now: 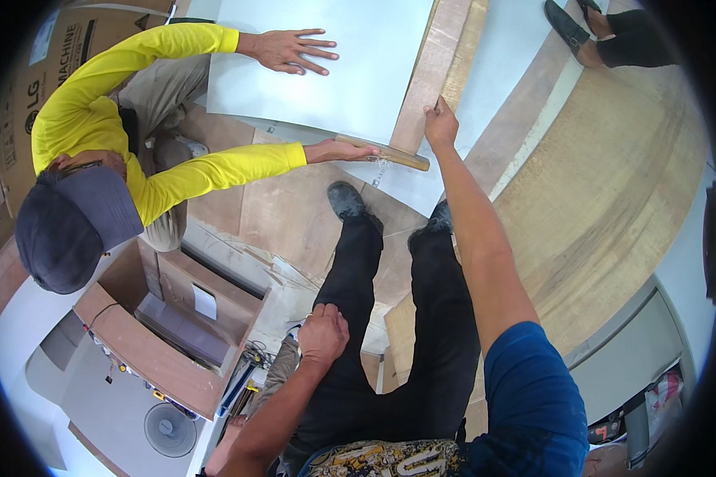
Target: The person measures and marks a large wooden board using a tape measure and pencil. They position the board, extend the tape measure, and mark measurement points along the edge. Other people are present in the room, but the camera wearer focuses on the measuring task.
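My right hand (441,124) grips the edge of wooden boards at the near end of a long plywood strip (432,77). The strip lies along the right side of a large white sheet (316,95). Across the strip's near end sits a short wooden batten (403,156). A co-worker's palm (346,151) is against that batten, and their other hand (289,50) is spread flat on the sheet. My left hand (325,334) rests on my left leg with curled fingers, and no object shows in it.
A co-worker in yellow sleeves (215,179) crouches at left before a cardboard carton (12,119). A big plywood panel (608,197) spans the right. Another person's shoes (564,27) are top right. Lower left are an open wooden cabinet (155,352) and a fan (170,429).
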Action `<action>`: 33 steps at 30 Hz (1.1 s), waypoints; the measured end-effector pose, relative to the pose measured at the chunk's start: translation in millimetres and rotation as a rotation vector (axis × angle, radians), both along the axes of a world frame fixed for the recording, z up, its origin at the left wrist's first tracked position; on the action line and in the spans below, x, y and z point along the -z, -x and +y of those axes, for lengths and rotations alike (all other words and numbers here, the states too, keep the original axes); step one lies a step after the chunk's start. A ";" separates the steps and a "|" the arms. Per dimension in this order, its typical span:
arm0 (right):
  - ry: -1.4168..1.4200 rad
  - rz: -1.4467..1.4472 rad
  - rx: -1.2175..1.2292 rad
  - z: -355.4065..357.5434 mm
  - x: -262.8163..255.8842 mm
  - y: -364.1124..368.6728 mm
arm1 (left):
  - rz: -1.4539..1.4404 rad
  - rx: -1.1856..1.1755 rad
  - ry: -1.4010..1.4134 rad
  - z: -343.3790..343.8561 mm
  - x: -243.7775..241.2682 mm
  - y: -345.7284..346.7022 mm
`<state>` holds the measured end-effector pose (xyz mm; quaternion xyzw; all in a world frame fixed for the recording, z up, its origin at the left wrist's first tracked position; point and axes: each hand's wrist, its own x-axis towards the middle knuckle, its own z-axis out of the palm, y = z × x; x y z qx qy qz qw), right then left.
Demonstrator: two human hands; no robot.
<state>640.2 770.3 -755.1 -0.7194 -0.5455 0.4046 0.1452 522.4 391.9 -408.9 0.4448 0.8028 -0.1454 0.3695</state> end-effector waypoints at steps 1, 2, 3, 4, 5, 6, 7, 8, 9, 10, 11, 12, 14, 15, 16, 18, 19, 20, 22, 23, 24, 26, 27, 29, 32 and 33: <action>0.016 0.005 0.002 0.1 -2.0 0.6 | 0.004 0.017 -0.039 1.3 -0.6 0.5; 0.009 -0.005 -0.012 -0.1 -2.5 1.4 | 0.000 -0.003 0.004 2.3 -1.0 0.9; 0.001 -0.019 -0.024 0.0 -1.5 1.7 | -0.004 -0.024 0.044 2.9 -1.2 0.6; 0.004 -0.040 -0.029 0.4 1.1 2.1 | -0.006 -0.040 0.091 3.3 -1.1 0.8; -0.028 -0.061 -0.039 0.9 5.2 2.3 | -0.007 -0.046 0.093 3.4 -0.2 1.3; -0.047 -0.087 -0.044 0.5 10.0 2.6 | -0.005 -0.049 0.106 2.9 0.1 1.6; -0.043 -0.119 -0.044 -0.9 15.1 2.8 | 0.011 -0.044 0.105 1.9 0.1 2.2; -0.066 -0.101 -0.040 -2.1 20.3 2.9 | -0.006 -0.041 0.100 0.9 0.8 2.8; -0.070 -0.088 -0.032 -3.9 24.4 2.4 | -0.008 -0.029 0.078 -0.2 1.3 3.2; -0.063 -0.081 -0.014 -4.9 27.5 3.4 | 0.004 -0.006 0.044 -1.3 1.6 4.6; -0.111 -0.075 -0.039 -6.6 28.1 3.2 | -0.018 -0.037 0.061 -2.4 0.1 4.6; -0.106 -0.091 -0.034 -7.3 26.7 3.9 | -0.026 -0.043 0.070 -2.9 -1.1 5.2; -0.057 -0.110 -0.022 -7.6 18.9 6.5 | -0.018 -0.020 0.032 -2.1 -4.6 6.3; -0.005 -0.112 -0.004 -11.3 14.0 5.7 | -0.016 -0.022 0.046 -1.6 -6.1 6.0; -0.032 -0.056 0.025 -6.1 8.1 6.5 | 0.002 -0.015 0.012 -0.1 -7.8 5.7; 0.008 -0.018 0.042 -7.6 -0.9 4.5 | 0.003 -0.003 0.018 1.7 -10.2 4.2; -0.005 -0.015 0.038 -5.3 -3.8 5.5 | 0.013 0.004 0.034 3.1 -10.3 4.8; 0.024 -0.028 0.048 -4.6 -4.8 5.0 | 0.018 -0.004 0.016 3.7 -10.7 5.0; 0.030 -0.013 0.006 -4.0 -2.5 4.4 | 0.021 -0.010 0.007 4.9 -10.3 6.3; 0.076 -0.023 -0.005 -4.4 -0.4 3.9 | 0.017 -0.013 0.018 5.5 -10.7 7.2; 0.003 0.015 -0.017 -6.3 3.2 3.4 | 0.019 -0.018 0.018 5.3 -10.1 7.5; -0.025 0.046 -0.005 -10.6 10.2 2.5 | 0.019 -0.025 0.014 6.1 -9.9 7.9; -0.118 0.080 -0.028 -13.2 13.6 2.4 | 0.019 -0.023 0.010 7.1 -10.2 7.9; -0.111 0.083 -0.004 -16.8 19.9 3.3 | 0.021 -0.021 0.004 10.1 -10.1 7.6; -0.091 0.052 -0.039 -20.4 27.7 3.6 | 0.038 -0.019 0.019 15.2 -9.5 7.1; -0.163 0.085 -0.041 -20.8 30.3 3.4 | 0.038 -0.017 0.046 16.7 -8.1 7.1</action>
